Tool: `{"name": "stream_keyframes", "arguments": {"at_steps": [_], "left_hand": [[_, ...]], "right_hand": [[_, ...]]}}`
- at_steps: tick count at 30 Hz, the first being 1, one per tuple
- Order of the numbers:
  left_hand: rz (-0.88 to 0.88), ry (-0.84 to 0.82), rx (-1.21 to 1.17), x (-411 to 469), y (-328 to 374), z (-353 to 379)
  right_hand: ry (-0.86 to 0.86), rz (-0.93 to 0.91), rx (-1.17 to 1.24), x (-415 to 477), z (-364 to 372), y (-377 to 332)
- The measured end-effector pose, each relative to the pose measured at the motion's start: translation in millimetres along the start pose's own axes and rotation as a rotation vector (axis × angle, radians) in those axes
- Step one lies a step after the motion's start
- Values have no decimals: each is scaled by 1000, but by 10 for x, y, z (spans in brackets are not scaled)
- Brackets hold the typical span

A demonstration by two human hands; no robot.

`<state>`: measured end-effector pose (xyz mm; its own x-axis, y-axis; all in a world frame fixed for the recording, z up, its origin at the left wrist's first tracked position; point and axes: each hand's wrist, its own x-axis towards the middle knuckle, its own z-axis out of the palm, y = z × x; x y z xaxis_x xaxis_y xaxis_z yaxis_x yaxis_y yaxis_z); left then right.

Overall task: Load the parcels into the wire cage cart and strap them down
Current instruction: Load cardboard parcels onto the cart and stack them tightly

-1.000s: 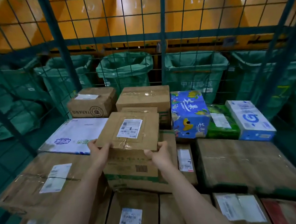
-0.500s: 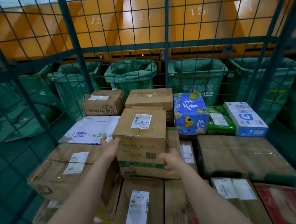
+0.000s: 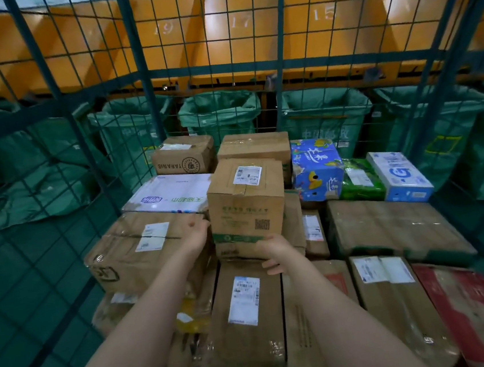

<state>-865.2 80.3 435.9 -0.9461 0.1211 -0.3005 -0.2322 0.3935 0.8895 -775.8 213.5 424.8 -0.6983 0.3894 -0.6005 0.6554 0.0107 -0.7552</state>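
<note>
Cage cart (image 3: 139,74): box (image 3: 246,209) between left fingers (image 3: 204,225), right fingers (image 3: 271,270)

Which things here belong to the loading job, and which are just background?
Job: wire cage cart; green-banded carton, left hand on its side, right hand at its lower front edge; blue mango box and TARANIS box, already loaded.
Background: green mail sacks; orange numbered chutes, both beyond the mesh.

Matt brown cardboard box (image 3: 246,205) with paper label (image 3: 247,176); green-painted wire cage (image 3: 284,59); glossy tape-wrapped parcel (image 3: 391,227)
</note>
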Motion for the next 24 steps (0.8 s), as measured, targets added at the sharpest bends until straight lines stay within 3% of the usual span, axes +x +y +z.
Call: {"name": "stream_keyframes", "arguments": {"at_steps": [3, 13, 24], "left_hand": [[-68, -37, -2, -73, -161, -87], [-149, 66, -112, -513, -333, -394], [-254, 316, -301, -1517, -1328, -489]], "right_hand": [[-10, -8, -41, -102, 100, 38], [-118, -129, -251, -314, 258, 72], [-349, -179, -461, -618, 687, 635]]}}
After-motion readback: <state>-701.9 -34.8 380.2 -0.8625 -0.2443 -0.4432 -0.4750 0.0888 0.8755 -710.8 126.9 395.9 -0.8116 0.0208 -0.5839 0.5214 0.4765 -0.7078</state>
